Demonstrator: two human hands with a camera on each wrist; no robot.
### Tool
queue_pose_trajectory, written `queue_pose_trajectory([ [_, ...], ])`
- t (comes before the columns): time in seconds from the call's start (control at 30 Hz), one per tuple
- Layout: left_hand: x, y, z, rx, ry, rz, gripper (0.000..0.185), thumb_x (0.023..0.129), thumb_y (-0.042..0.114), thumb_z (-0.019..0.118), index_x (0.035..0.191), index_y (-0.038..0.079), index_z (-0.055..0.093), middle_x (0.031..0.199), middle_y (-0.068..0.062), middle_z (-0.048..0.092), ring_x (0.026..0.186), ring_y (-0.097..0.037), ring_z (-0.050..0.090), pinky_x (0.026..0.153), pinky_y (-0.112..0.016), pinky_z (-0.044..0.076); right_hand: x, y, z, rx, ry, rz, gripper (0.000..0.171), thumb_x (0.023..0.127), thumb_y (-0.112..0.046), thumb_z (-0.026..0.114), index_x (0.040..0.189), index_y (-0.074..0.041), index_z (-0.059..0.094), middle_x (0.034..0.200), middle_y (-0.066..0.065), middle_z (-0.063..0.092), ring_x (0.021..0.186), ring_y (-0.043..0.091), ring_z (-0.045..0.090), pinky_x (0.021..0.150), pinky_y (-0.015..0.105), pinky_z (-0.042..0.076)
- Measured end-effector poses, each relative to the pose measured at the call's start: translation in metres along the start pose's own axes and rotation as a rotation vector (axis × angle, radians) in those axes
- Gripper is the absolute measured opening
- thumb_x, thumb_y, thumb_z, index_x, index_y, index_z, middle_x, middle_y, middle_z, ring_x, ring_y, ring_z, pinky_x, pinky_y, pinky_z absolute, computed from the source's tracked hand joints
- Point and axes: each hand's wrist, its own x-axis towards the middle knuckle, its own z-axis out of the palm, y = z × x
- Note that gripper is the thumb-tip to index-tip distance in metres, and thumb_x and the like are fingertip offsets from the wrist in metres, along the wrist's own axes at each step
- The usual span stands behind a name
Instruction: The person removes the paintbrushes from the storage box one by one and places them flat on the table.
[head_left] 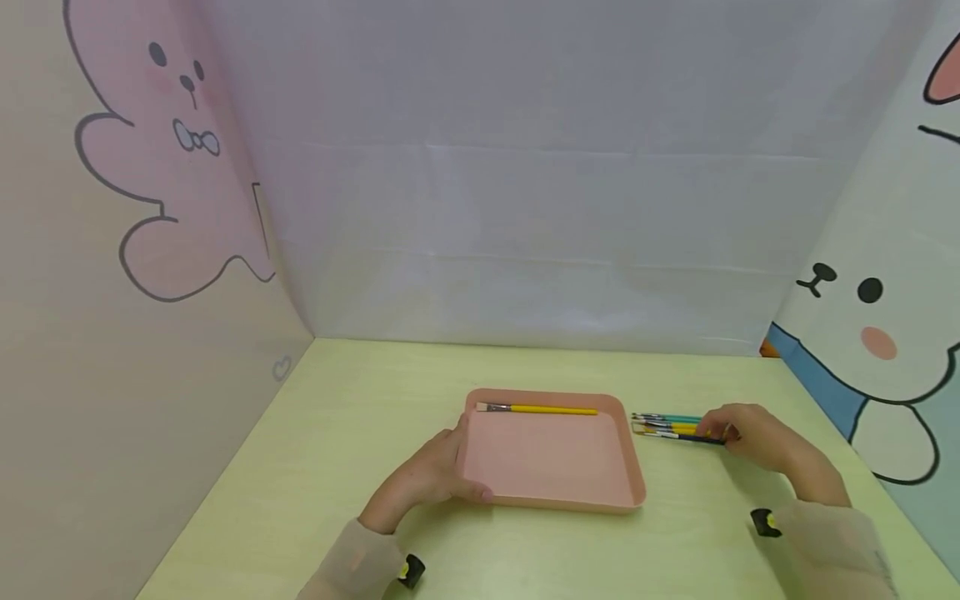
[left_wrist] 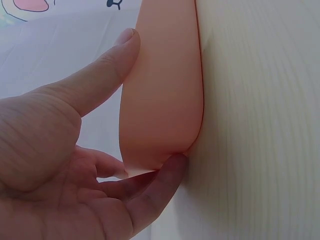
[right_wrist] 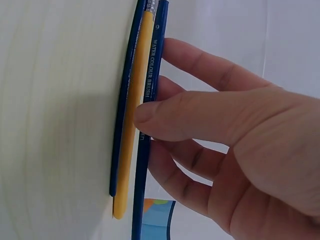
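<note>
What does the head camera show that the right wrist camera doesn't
Only the head view shows the shallow pink plastic tray, the yellow-handled flat paintbrush lying along its far edge, and the left hand gripping the tray's left rim. Only the right wrist view shows the white lettering on a dark blue brush handle. Both show the right hand on the bundle of paintbrushes lying on the pale green wooden table.
</note>
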Motion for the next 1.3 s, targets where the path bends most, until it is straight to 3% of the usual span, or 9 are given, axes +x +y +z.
queue_pose_trajectory([
  [0.27,0.002,-0.002,-0.001,-0.001,-0.001,0.040,0.113,0.075,0.028,0.099,0.160,0.001,0.030,0.118,-0.015,0.061,0.104,-0.026,0.056,0.095,-0.047,0.047,0.003,0.003,0.002,-0.015,-0.006,0.008,0.045,0.082,0.021,0.065,0.102,-0.016,0.079,0.097,-0.003,0.070,0.085,0.013,0.059,0.075,0.034,0.054],
  [0.57,0.002,-0.003,0.000,0.036,0.007,0.014,0.114,0.075,0.032,0.099,0.162,0.004,0.029,0.125,-0.016,0.060,0.111,-0.028,0.054,0.099,-0.052,0.046,0.004,0.007,0.007,-0.036,0.000,-0.017,0.044,0.084,0.020,0.064,0.100,-0.018,0.079,0.095,-0.007,0.069,0.083,0.009,0.057,0.075,0.034,0.054],
  [0.9,0.003,-0.004,-0.001,-0.009,0.000,0.015,0.113,0.077,0.031,0.098,0.163,0.006,0.029,0.123,-0.015,0.059,0.107,-0.026,0.056,0.097,-0.048,0.047,0.004,0.012,0.012,-0.047,0.030,-0.058,0.040,0.083,0.020,0.069,0.098,-0.016,0.077,0.092,-0.009,0.068,0.081,0.007,0.057,0.074,0.032,0.054],
  [1.13,0.003,-0.005,0.000,-0.024,-0.002,0.033,0.103,0.076,0.029,0.099,0.156,0.007,0.036,0.118,-0.014,0.062,0.103,-0.026,0.058,0.094,-0.046,0.047,0.005,0.014,0.013,-0.060,0.035,-0.034,0.039,0.083,0.020,0.070,0.097,-0.016,0.077,0.091,-0.008,0.068,0.081,0.008,0.059,0.074,0.033,0.054],
  [1.3,0.003,-0.005,-0.001,-0.030,-0.004,0.026,0.107,0.076,0.030,0.099,0.158,0.008,0.034,0.120,-0.014,0.062,0.104,-0.026,0.058,0.095,-0.046,0.047,0.004,0.013,0.013,-0.060,0.057,-0.044,0.037,0.081,0.020,0.073,0.096,-0.013,0.077,0.091,-0.006,0.069,0.080,0.009,0.060,0.073,0.033,0.055],
])
